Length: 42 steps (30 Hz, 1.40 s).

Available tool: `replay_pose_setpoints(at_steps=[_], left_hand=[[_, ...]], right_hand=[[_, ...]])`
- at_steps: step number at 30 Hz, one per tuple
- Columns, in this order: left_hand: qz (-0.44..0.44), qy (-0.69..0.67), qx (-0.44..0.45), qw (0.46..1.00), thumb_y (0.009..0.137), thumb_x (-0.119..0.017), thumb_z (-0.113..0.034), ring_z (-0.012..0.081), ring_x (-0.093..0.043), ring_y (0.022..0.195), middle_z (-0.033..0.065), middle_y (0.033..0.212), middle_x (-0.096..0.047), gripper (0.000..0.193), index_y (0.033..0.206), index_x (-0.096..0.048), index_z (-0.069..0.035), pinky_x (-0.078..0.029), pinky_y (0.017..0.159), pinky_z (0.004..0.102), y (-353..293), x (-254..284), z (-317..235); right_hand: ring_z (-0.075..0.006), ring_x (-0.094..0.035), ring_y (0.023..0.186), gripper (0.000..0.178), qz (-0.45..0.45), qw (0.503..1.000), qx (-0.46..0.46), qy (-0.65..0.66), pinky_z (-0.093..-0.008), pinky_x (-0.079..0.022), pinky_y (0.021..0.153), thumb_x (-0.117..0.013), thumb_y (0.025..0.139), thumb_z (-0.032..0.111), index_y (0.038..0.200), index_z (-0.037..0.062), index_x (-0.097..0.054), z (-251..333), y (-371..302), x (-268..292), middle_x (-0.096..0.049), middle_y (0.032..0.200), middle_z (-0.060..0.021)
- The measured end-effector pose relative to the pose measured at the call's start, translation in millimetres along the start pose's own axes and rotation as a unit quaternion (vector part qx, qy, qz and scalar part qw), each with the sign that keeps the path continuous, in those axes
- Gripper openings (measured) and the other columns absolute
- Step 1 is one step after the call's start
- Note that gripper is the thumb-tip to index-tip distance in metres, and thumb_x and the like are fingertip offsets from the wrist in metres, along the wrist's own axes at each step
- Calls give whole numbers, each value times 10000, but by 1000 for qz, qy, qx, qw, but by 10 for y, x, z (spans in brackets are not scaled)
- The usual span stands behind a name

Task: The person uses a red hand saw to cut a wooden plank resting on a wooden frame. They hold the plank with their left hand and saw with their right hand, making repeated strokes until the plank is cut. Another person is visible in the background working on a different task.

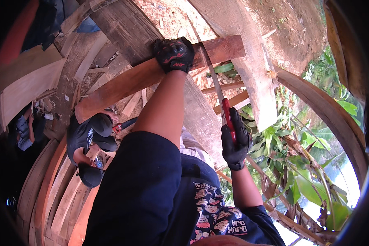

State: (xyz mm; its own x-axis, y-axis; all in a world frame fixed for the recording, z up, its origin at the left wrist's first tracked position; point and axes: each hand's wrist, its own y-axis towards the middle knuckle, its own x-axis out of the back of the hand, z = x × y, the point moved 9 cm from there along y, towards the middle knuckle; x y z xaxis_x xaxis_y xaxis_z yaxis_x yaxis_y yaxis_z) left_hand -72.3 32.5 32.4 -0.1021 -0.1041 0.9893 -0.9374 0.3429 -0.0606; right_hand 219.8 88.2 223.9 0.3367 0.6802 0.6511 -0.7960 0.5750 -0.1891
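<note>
The gloved left hand curled over one long, reddish wooden plank; the gloved right hand closed round one red-handled, tapering metal saw.

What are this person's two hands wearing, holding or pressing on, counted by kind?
Black gloves: 2
Red-handled saw: 1
Reddish-brown plank: 1
Total: 4

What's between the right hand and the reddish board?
The saw blade, running from the red handle in the right hand up to the reddish board; the head view shows it.
</note>
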Motion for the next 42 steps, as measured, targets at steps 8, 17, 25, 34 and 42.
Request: replay_pose_setpoints(at_steps=[8,17,25,34,42], left_hand=[[61,1,1,998,1020,-465,-360,352,-775,1016,165,1014,-826,468,928,-852,-114,-457,1109,512,82,-68,-1],[19,-25,32,999,1002,-482,-368,362,-785,1080,176,1115,-826,446,1015,-868,-143,-573,977,538,10,-84,95],[42,52,1,998,1039,-500,-321,331,-800,1019,156,1041,-840,400,981,-860,-156,-545,945,508,12,200,-43],[22,74,-39,996,1030,-497,-333,369,-793,1026,158,1090,-828,413,1033,-840,-103,-584,930,534,172,-241,86],[37,94,-15,995,1063,-458,-337,358,-808,952,166,1025,-838,456,988,-856,-127,-560,904,515,95,165,-50]], right_hand=[[-409,-747,1237,557,-70,992,99,18,-461,-614,972,-727,1012,119,1550,46,-605,-155,568,-480,-714,1428,-237],[-352,-818,1031,550,-112,988,108,1,-391,-627,869,-770,933,52,1461,-51,-656,-761,-400,-459,-747,1357,-259],[-322,-818,950,550,-124,981,148,7,-362,-616,816,-771,924,57,1453,-56,-667,-755,-320,-585,-754,1348,-259],[-335,-791,802,569,-55,995,81,7,-406,-610,763,-774,913,97,1454,-42,-668,-1429,-646,-554,-798,1189,-251],[-328,-798,828,551,-58,983,64,160,-405,-613,787,-712,924,117,1444,-61,-670,-1512,-610,-518,-804,1155,-253]])
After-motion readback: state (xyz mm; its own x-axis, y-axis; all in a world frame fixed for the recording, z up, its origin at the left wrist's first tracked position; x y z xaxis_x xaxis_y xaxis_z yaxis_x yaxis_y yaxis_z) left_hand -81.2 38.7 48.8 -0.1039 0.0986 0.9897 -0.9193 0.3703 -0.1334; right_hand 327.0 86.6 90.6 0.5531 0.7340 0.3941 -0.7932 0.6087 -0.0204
